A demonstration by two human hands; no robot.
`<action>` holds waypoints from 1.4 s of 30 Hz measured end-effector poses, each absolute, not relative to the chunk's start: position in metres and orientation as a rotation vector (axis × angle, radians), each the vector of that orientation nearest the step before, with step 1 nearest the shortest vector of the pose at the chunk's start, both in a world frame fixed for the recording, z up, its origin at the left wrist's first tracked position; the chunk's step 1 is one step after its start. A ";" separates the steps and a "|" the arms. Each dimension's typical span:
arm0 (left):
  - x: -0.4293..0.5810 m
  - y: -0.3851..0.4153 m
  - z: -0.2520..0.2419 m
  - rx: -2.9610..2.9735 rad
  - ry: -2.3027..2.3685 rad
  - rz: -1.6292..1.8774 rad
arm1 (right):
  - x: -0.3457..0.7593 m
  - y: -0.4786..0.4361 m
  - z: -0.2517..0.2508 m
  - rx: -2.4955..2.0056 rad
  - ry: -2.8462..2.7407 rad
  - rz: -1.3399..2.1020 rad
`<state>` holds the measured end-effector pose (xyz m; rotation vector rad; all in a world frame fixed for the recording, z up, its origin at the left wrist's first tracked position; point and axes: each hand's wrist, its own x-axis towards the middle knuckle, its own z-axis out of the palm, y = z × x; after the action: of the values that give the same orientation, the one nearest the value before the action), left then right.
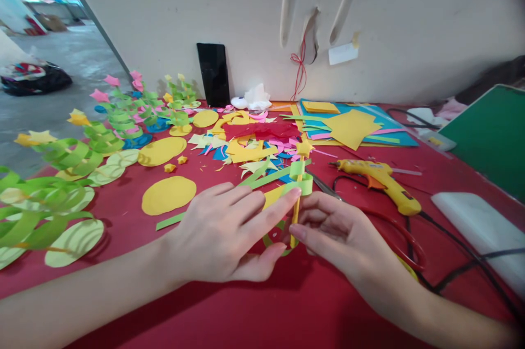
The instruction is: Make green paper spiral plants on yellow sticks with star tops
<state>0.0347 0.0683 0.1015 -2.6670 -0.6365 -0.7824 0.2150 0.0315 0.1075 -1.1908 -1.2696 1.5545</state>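
Between my hands stands a thin yellow paper stem, topped by a yellow paper star. Green paper strip curls around its upper part, and another green curve shows lower down beside it. My right hand pinches the stem low down between thumb and fingers. My left hand reaches across from the left, its index fingertip pressing the green strip against the stem and its thumb by the lower green curve. Its other fingers are partly hidden. A loose green strip pokes out beneath the left wrist.
Finished curly paper flowers line the left side. Yellow paper discs and two small stars lie nearby. Paper scraps cover the middle. At right are a yellow glue gun, red-handled scissors and cables. A phone leans on the wall.
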 end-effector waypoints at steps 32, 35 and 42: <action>0.037 0.064 0.108 -2.835 -0.724 -0.879 | 0.215 0.033 0.104 -1.236 -1.367 1.444; 0.037 0.063 0.108 -2.855 -0.738 -0.880 | 0.215 0.033 0.104 -1.237 -1.376 1.420; 0.036 0.060 0.108 -2.902 -0.755 -0.896 | 0.215 0.032 0.100 -1.216 -1.445 1.322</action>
<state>0.0359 0.0600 0.1081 -2.9023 -0.7547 -0.8956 0.2147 0.0318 0.0999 -1.2162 -1.4453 1.3220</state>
